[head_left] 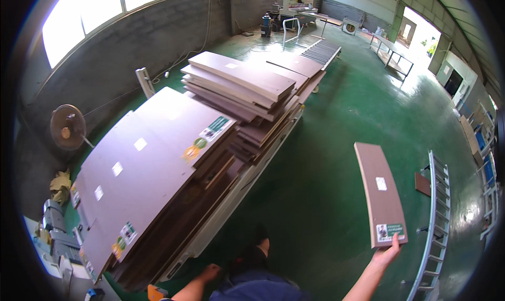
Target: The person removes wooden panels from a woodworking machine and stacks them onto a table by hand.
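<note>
My right hand (387, 255) grips the near end of a long narrow brown panel (376, 182), thumb on the top face and the other fingers hidden under it. The panel points away from me over the floor, with a white label at its middle and a green-and-white sticker beside my thumb. My left hand (211, 272) hangs low near my body, loosely closed with nothing visible in it. It is nearest to the long stack of wide panels (158, 127) on my left, whose top sheets bear white labels and coloured stickers.
Narrower panels (236, 77) are piled unevenly at the stack's far end, beside a roller conveyor (322, 51). A metal ladder-like frame (435, 227) lies at the right, next to a small brown piece (422, 184). A round fan (68, 126) stands by the wall. Farther off is a table (392, 49).
</note>
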Available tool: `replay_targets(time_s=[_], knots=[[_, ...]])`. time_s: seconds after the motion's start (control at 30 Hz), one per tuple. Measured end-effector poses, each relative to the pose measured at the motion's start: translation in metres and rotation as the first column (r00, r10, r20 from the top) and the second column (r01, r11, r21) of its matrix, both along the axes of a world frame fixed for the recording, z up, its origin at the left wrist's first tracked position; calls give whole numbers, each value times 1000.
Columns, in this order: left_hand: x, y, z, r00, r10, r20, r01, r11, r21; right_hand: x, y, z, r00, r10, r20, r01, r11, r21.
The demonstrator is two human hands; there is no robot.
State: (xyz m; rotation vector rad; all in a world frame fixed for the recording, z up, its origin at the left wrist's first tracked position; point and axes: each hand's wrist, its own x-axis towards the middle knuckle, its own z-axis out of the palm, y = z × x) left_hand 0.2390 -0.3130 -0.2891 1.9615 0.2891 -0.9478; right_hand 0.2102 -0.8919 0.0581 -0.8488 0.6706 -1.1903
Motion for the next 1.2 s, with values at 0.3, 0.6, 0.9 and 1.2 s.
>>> replay_targets(time_s=[0.3,0.6,0.9,1.2], knots=[[215,-95,-105,787,-614,59,573,763,299,195,-85,-30,998,38,-44,-34,997,74],[376,-239,14,903,421,-87,-427,901,-72,517,-172,-21,915,402,23,-403,914,54],[194,-318,-52,906,419,62,-406,817,410,955,-220,-130,639,757,135,-757,589,282],[311,-578,75,752,650,109,-639,677,365,1181,-217,-242,507,860,54,-787,437,436]])
